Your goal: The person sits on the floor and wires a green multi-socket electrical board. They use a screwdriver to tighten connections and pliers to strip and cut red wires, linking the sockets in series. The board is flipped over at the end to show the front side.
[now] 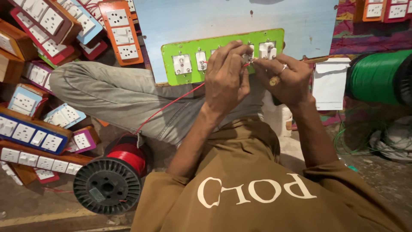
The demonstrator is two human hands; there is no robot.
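The green switchboard panel point(189, 47) lies back side up across my lap, its far edge against a pale blue board point(240, 19), and it is the piece in work. Along its length sit white socket and switch modules point(182, 64), and their terminals face me. A thin red wire point(171, 103) runs from the spool of red wire point(116, 174) on the floor by my knee, up over my grey trouser leg point(120, 96), to the terminals near the middle of the panel. My left hand point(225, 79) is closed in a pinch on this red wire right at a terminal, fingers curled over the panel. My right hand point(287, 81) is also closed, fingertips pressed together just beside the left at the next module; it appears to grip the wire end or a small tool, but I cannot tell which, since the fingers hide it. Judged from the wire path, the modules are already seated in the panel, and the wiring is partly done: the two modules at the left end show no red link that I can see, so those connections seem still open. Around me, finished switchboards point(34, 133) in wooden boxes are stacked at my left. A large spool of green wire point(377, 77) lies at my right.
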